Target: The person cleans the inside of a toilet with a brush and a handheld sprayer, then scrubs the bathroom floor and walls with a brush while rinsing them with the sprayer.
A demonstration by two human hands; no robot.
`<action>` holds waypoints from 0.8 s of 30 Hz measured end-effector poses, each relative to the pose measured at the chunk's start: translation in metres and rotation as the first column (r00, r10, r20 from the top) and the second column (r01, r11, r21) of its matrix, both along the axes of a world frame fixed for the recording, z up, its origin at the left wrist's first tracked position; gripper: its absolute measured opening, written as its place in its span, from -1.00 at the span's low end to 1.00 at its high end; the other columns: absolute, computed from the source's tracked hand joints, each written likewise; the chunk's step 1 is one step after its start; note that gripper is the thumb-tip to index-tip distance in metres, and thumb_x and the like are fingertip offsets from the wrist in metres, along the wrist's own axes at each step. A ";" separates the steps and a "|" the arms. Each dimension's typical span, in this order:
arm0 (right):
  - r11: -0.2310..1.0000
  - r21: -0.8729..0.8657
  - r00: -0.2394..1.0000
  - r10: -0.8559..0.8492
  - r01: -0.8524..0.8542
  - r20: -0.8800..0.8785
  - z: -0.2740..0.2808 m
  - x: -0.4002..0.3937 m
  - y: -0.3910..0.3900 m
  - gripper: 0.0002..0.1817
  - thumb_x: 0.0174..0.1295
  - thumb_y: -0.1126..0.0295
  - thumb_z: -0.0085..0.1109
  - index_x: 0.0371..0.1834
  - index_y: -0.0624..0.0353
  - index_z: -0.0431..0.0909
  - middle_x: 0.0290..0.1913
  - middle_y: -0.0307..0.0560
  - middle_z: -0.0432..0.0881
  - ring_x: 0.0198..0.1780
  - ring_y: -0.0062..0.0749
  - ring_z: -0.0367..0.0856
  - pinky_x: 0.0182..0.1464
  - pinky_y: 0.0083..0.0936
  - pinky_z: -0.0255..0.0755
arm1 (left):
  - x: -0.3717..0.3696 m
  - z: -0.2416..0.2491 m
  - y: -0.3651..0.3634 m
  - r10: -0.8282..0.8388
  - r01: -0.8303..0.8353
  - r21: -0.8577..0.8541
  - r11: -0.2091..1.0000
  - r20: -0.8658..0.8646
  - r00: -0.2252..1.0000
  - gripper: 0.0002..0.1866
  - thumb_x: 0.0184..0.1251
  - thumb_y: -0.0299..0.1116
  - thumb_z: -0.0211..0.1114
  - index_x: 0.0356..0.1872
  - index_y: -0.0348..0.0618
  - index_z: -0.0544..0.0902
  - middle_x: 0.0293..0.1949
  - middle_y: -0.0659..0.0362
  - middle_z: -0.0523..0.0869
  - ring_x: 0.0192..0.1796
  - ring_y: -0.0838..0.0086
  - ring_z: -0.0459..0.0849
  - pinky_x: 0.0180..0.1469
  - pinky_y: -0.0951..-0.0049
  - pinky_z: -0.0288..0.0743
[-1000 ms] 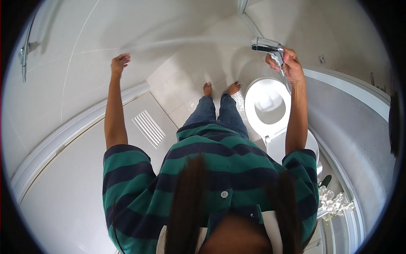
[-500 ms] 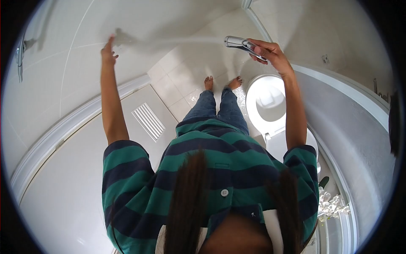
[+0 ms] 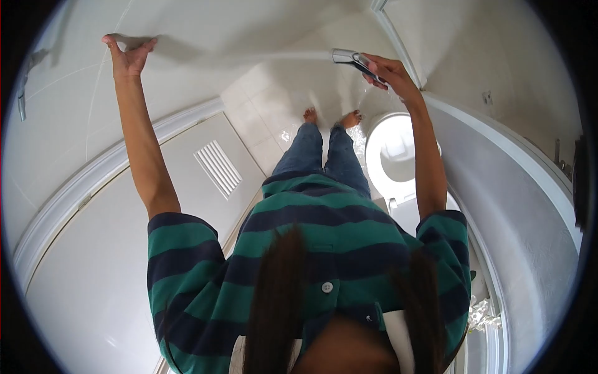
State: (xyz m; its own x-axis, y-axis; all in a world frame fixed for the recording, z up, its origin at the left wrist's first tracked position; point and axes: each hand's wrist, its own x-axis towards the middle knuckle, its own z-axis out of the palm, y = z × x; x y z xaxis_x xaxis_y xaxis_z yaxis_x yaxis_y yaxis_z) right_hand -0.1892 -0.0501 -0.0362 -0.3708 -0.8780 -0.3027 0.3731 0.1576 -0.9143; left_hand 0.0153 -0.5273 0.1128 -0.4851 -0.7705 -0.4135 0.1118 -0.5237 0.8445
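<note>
My right hand (image 3: 393,76) is wrapped round the handle of a chrome hand shower (image 3: 352,58). A stream of water (image 3: 293,56) leaves the shower's head and runs leftward to the pale wall (image 3: 205,31). Up at the left, my left hand (image 3: 129,61) lies against that wall with thumb and fingers spread, holding nothing. Its shadow falls on the wall just beside it.
A white toilet (image 3: 375,153) with its lid raised stands below my right forearm. My bare feet are on wet floor tiles (image 3: 258,121). A white door (image 3: 124,249) with a vent is at left, a chrome fitting (image 3: 22,93) beyond, and white flowers (image 3: 483,315) at lower right.
My left hand has moved left along the wall, and its fingers have spread. The right hand keeps the hand shower in nearly the same place, water still spraying.
</note>
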 end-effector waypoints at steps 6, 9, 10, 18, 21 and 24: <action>0.999 -0.007 1.000 -0.031 0.031 -0.001 -0.004 -0.006 -0.007 -0.55 0.20 0.10 0.07 0.08 0.11 0.47 -0.61 -0.31 0.43 -0.67 -0.74 0.21 -0.65 -0.76 0.07 | 0.001 0.004 0.003 0.028 -0.028 0.038 0.999 0.012 1.000 0.33 -0.25 0.34 0.23 0.27 -0.18 -0.51 0.31 -0.18 -0.52 0.35 -0.11 -0.54 0.33 -0.20 -0.34; 0.996 0.012 0.996 -0.084 0.083 0.044 -0.009 -0.011 -0.009 -0.55 0.20 0.10 0.07 0.08 0.10 0.47 -0.60 -0.31 0.44 -0.66 -0.74 0.21 -0.65 -0.76 0.06 | -0.002 0.006 0.008 0.044 -0.044 0.014 0.999 0.020 0.999 0.35 -0.29 0.35 0.24 0.27 -0.19 -0.52 0.31 -0.17 -0.53 0.35 -0.10 -0.55 0.33 -0.19 -0.36; 0.999 0.009 0.998 -0.053 0.053 0.024 -0.008 -0.013 -0.011 -0.54 0.20 0.09 0.07 0.09 0.10 0.46 -0.60 -0.31 0.44 -0.66 -0.74 0.21 -0.65 -0.76 0.06 | -0.001 0.004 0.003 0.033 -0.033 0.024 0.999 0.006 0.999 0.36 -0.30 0.35 0.25 0.27 -0.18 -0.52 0.31 -0.16 -0.54 0.35 -0.10 -0.55 0.33 -0.19 -0.36; 0.998 0.068 0.996 -0.002 0.007 -0.086 -0.014 -0.032 -0.022 -0.52 0.25 0.00 -0.06 0.03 0.15 0.48 -0.59 -0.32 0.39 -0.64 -0.75 0.17 -0.61 -0.77 0.05 | 0.001 0.004 0.008 0.006 -0.006 -0.011 1.000 0.014 1.000 0.44 -0.44 0.36 0.30 0.26 -0.22 -0.52 0.32 -0.12 -0.52 0.36 -0.06 -0.55 0.33 -0.21 -0.37; 0.993 0.086 0.990 -0.064 0.075 -0.124 -0.010 -0.042 -0.025 -0.55 0.26 0.00 -0.07 -0.05 0.15 0.51 -0.59 -0.32 0.39 -0.64 -0.75 0.17 -0.61 -0.77 0.04 | 0.002 0.001 -0.001 0.018 -0.018 0.015 1.000 0.008 1.000 0.47 -0.48 0.36 0.31 0.26 -0.24 -0.54 0.32 -0.12 -0.53 0.36 -0.07 -0.55 0.33 -0.21 -0.38; 0.993 0.063 0.991 -0.098 0.104 -0.093 -0.012 -0.045 -0.019 -0.55 0.25 0.01 -0.05 -0.01 0.14 0.50 -0.59 -0.34 0.38 -0.64 -0.76 0.17 -0.62 -0.77 0.04 | 0.002 0.002 0.002 -0.005 0.005 -0.005 1.000 0.018 1.000 0.46 -0.48 0.36 0.30 0.27 -0.19 -0.53 0.32 -0.11 -0.55 0.36 -0.07 -0.55 0.34 -0.20 -0.38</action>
